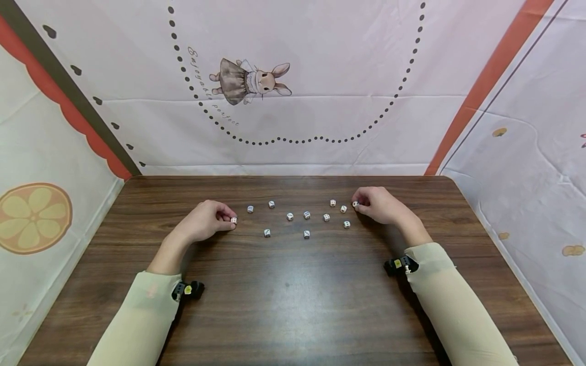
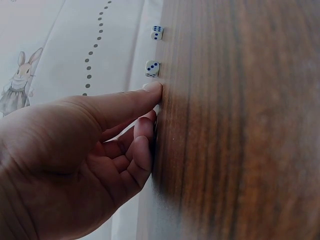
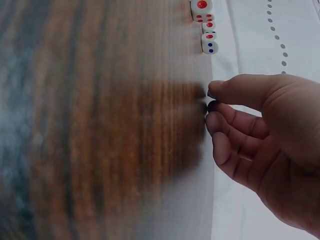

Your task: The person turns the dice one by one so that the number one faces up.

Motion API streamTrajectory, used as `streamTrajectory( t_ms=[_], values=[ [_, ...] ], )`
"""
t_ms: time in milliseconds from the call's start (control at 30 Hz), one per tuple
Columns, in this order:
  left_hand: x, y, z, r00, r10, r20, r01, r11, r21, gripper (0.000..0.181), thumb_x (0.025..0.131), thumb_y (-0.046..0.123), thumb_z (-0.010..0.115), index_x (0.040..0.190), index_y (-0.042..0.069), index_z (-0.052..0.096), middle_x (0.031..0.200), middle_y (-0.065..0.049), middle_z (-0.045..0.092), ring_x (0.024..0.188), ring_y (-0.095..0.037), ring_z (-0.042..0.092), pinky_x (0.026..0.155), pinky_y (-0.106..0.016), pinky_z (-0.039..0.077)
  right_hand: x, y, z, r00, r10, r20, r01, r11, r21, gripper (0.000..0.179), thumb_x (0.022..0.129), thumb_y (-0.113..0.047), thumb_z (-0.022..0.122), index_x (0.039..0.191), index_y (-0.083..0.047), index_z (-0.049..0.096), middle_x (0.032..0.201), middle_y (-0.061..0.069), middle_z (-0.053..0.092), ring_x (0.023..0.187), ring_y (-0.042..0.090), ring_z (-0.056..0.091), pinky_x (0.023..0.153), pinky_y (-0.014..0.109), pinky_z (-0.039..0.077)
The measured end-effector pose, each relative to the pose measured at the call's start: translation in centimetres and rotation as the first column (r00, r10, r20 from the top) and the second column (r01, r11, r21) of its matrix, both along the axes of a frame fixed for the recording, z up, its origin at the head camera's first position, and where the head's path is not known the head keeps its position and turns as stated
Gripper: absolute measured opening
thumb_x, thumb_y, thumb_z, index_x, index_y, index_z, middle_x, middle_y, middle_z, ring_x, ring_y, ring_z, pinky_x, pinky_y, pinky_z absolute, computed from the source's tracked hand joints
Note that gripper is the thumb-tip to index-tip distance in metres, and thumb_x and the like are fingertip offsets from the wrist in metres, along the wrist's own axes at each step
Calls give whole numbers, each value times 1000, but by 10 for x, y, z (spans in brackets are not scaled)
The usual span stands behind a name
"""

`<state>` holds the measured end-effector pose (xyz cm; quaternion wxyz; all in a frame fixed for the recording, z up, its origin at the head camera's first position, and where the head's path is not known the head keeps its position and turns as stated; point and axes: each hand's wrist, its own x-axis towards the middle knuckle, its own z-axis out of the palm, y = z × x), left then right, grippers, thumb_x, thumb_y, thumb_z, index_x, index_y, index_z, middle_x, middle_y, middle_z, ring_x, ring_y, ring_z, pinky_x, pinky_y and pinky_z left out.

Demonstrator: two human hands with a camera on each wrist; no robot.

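At the left of a spread of small white dice, my left hand [image 1: 206,221] pinches a die [image 1: 234,220] between thumb and fingers, at the tabletop. Its thumb [image 2: 125,106] hides that die in the left wrist view, where two dice with blue pips stand beyond. Over on the right, my right hand [image 1: 379,205] pinches another die [image 1: 355,204] by thumb and forefinger. In the right wrist view its fingers [image 3: 222,145] are curled low by the table, and a die with a large red pip [image 3: 202,10] stands nearby. Closest to this hand lies a loose die [image 1: 343,209].
Several more dice lie scattered between the hands, among them one at front left [image 1: 267,233] and one at front centre [image 1: 306,234]. The brown wooden table [image 1: 293,305] meets a white printed cloth [image 1: 320,117] at its back edge.
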<state>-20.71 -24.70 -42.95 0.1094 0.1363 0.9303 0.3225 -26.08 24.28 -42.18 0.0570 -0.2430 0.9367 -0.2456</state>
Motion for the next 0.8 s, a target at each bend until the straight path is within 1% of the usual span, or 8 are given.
streamTrajectory(
  t_ms=[200,333,800],
  values=[
    [0,0,0,1000,-3,-3,3,1000,0,13,93,14,84,104,8,80,86,1,70,80,-17,61,75,-36,49,0,0,1,1000,-23,0,23,1000,-7,5,99,-6,71,104,-5,71,90,4,70,87,22,65,82,44,52],
    [0,0,1,1000,-3,2,3,1000,0,13,93,14,84,104,8,79,86,0,69,80,-17,61,75,-36,49,0,0,1,999,-39,17,40,999,-23,6,100,-6,71,106,-5,71,93,5,71,90,23,66,84,46,52],
    [0,0,0,1000,-4,4,4,1000,8,13,93,15,84,103,8,79,86,0,70,80,-17,61,74,-36,49,-7,2,-2,996,-68,57,73,993,-97,7,101,-10,73,106,-5,73,94,4,72,90,21,64,83,41,49]
  ],
)
